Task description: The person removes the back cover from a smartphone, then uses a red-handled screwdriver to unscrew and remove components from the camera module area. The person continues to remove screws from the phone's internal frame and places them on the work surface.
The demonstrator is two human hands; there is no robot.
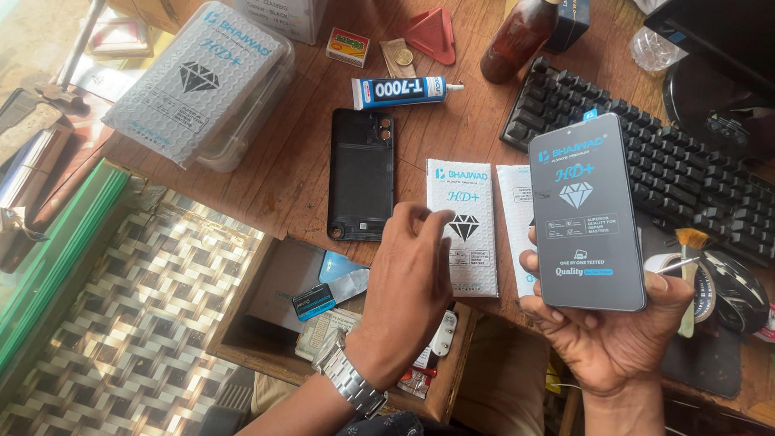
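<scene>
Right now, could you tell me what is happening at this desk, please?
A person sits at a wooden desk. The right hand holds up a dark phone screen panel with a printed film on its face, in an open grip from below. The left hand, with a metal wristwatch, rests its fingers on a white flat packet lying on the desk. A black phone back cover lies beside it, a glue tube above, and a black keyboard to the right.
</scene>
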